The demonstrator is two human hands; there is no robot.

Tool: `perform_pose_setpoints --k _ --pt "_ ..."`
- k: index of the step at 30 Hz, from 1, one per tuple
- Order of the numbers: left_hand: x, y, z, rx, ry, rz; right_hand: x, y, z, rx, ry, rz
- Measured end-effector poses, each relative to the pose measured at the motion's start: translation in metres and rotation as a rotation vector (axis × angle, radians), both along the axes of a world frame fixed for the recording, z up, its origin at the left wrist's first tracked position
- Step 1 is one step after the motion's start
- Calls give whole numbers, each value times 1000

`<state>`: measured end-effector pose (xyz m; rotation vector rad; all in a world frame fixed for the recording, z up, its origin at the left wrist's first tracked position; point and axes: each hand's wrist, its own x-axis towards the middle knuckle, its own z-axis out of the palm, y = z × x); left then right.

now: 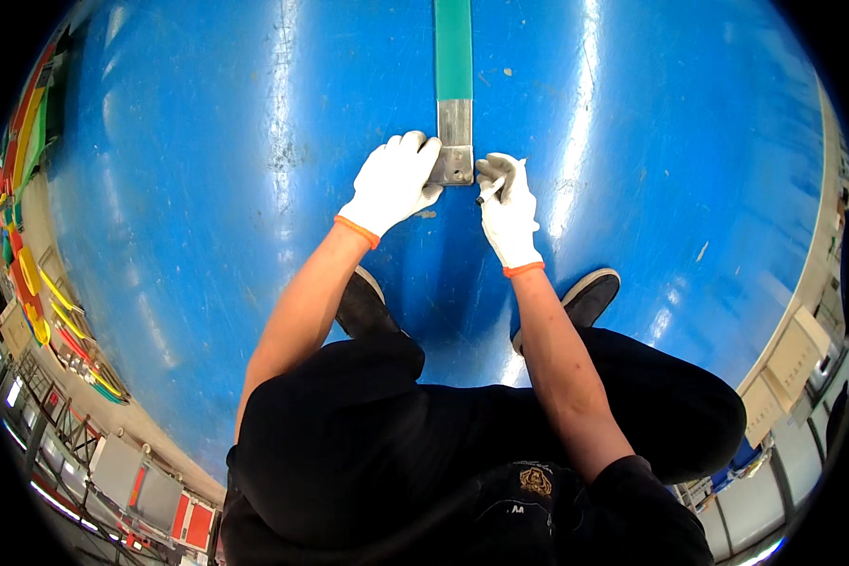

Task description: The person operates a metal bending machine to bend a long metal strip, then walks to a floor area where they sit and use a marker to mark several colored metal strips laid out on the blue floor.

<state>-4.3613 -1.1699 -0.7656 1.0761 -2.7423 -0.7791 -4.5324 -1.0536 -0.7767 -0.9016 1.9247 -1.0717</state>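
A long green bar [454, 52] lies on the blue floor and runs away from me, its near end bare grey metal. A metal corner piece [457, 167] with a small round hole sits at that end. My left hand [391, 179], in a white glove with an orange cuff, is closed on the left side of the corner piece, thumb at its near edge. Just right of the piece, my right hand [507, 203], gloved the same way, is curled around a slim white pen [491, 191] with a dark end. The rest of the pen is partly hidden by the fingers.
I squat on a shiny, scuffed blue floor [189, 236], with my dark shoes [592, 294] just behind my hands. Red, yellow and green parts [28, 283] lie along the far left edge. Cardboard boxes [790, 363] stand at the right edge.
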Motion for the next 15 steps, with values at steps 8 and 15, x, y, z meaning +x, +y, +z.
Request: perform_pose_setpoints --k 8,15 --pt "-1 -1 -2 14 -15 -26 5 2 6 -29 34 34" --pt "-1 3 -5 10 9 -4 8 4 8 50 86 50"
